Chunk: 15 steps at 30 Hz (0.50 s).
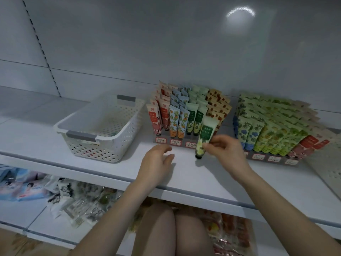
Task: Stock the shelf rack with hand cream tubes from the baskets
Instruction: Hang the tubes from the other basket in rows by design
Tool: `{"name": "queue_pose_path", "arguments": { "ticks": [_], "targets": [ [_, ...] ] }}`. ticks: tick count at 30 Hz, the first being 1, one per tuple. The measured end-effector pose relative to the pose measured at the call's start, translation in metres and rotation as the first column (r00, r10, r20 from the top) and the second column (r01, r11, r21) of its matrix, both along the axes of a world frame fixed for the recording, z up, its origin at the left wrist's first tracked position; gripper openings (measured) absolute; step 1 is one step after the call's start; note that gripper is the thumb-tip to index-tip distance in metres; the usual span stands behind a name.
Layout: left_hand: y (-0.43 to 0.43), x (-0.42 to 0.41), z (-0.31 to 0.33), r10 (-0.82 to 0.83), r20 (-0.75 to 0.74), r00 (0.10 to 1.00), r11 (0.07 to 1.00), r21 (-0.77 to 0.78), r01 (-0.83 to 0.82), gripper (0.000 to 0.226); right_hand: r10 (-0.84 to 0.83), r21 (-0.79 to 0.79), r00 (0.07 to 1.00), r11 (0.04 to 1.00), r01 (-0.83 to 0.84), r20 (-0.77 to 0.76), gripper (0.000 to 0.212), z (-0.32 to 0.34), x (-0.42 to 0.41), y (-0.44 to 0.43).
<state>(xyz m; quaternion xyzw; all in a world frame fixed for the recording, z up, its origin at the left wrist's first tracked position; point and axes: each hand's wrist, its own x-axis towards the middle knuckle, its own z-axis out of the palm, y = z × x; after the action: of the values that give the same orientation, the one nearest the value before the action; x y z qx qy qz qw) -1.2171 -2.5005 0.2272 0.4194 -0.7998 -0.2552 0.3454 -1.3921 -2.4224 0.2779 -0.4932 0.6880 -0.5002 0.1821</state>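
- Green-and-white hand cream tube (205, 134) with a black cap stands cap-down and tilted, just in front of the grey tiered rack (168, 141), by its green rows.
- Right hand (226, 150) pinches the tube's lower part between thumb and fingertips.
- Left hand (158, 159) hovers over the white shelf (184, 175), fingers relaxed and holding nothing.
- White perforated plastic basket (96, 149) with grey handles sits left of the rack.
- Second full rack (266, 158) stands to the right.

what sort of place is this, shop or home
Probably a shop: white shelf, racks of hand cream tubes with handwritten price labels in front, and packaged goods on the level below. The right hand holds a green tube.
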Motion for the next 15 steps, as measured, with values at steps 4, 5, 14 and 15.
{"name": "queue_pose_path", "arguments": {
  "ticks": [4,5,14,15],
  "targets": [
    [-0.013,0.006,-0.022,-0.020,0.372,0.928,0.987,-0.143,0.078,0.032,-0.147,-0.099,0.989,0.985,0.143,-0.035,0.014,0.005,-0.003,-0.030],
    [-0.015,0.007,-0.025,-0.014,0.376,0.927,0.986,-0.150,0.075,0.038,-0.164,-0.121,0.984,0.980,0.155,-0.066,0.014,0.004,-0.002,-0.037],
    [-0.016,0.008,-0.034,0.033,0.323,0.946,0.977,-0.209,0.037,0.031,-0.207,-0.121,0.962,0.975,0.187,-0.178,0.015,-0.018,0.005,-0.076],
    [-0.015,0.007,-0.034,0.036,0.316,0.948,0.977,-0.209,0.033,0.030,-0.196,-0.111,0.962,0.978,0.178,-0.188,0.015,-0.018,0.006,-0.077]
  ]
}}
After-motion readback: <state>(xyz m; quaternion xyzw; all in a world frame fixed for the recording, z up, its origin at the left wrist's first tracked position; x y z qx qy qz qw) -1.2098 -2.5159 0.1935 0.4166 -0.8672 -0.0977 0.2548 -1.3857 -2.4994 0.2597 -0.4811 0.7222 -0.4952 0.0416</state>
